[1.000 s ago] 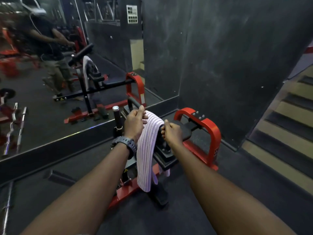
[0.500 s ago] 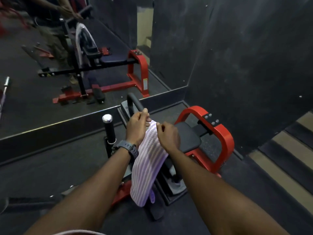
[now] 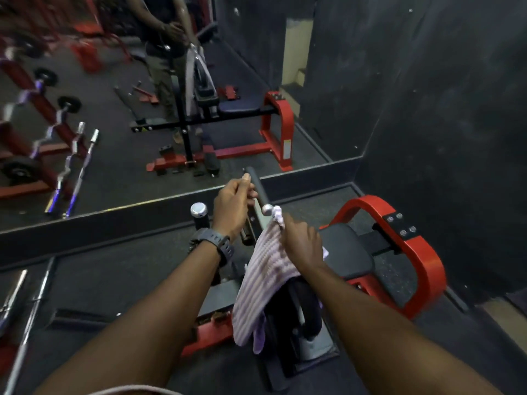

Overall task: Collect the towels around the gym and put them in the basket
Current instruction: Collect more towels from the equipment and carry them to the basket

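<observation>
One white-and-lilac striped cloth towel (image 3: 265, 277), draped over the black-and-red gym machine (image 3: 399, 252) before the wall mirror (image 3: 142, 109). Pinched at its top corner by the right hand (image 3: 302, 240); left hand (image 3: 232, 206), above one dark wristwatch (image 3: 214, 243), loosely curled and holding nothing. No legible writing.

Dim gym light, motion blur, wide-angle bending at edges.

L hand (image 3: 232, 205) fingers curled, held up; R hand (image 3: 303, 243) fingers pinched.

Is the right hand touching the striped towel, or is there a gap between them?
Touching. The head view shows the right hand pinching the top corner of the striped towel, which hangs down from its fingers.
</observation>
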`<state>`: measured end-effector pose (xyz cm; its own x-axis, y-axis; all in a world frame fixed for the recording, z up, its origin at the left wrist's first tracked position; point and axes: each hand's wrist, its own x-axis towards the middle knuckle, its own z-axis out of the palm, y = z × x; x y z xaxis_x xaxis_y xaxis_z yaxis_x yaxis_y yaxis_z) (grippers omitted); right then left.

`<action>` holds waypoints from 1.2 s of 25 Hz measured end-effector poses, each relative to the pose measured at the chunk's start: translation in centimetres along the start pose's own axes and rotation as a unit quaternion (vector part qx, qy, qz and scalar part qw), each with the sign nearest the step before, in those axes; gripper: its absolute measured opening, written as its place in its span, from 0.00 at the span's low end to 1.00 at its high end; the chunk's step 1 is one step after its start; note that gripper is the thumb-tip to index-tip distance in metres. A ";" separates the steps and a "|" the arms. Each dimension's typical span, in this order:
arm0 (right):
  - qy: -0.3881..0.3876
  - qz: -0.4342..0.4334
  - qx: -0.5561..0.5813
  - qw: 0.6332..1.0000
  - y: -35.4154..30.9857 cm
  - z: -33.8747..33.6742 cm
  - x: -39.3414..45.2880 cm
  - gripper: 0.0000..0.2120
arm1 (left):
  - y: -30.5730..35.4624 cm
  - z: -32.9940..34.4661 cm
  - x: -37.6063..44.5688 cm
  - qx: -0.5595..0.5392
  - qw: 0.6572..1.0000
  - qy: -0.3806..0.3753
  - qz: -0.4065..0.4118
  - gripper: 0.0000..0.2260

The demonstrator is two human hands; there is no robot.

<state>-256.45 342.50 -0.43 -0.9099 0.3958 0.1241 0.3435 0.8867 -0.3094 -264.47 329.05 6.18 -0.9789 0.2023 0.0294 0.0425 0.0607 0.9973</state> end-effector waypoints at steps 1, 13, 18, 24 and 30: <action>0.025 -0.022 0.027 0.999 -0.3 -1.8 0.7 0.10 | 1.6 -0.3 -0.1 0.007 1.000 0.010 0.015 0.16; 0.111 -0.229 0.598 0.760 -22.1 -26.6 -0.9 0.16 | 23.8 -14.0 -11.7 0.052 0.932 0.276 0.228 0.16; 0.016 -0.287 0.690 0.664 -32.4 -29.3 -8.5 0.16 | 28.6 -24.0 -23.3 0.111 0.875 0.392 0.261 0.16; -0.132 -0.334 0.735 0.575 -43.4 -29.8 -25.3 0.11 | 29.6 -36.2 -45.5 0.178 0.779 0.554 0.233 0.16; -0.266 -0.377 0.721 0.517 -51.1 -29.3 -48.0 0.12 | 30.2 -42.6 -70.7 0.214 0.682 0.669 0.203 0.18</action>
<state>-223.53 285.21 37.04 -0.7255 -0.3950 0.5636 -0.3365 -0.5108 -0.7912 -202.50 274.94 37.07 -0.1627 -0.7692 0.6180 0.1378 0.6025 0.7862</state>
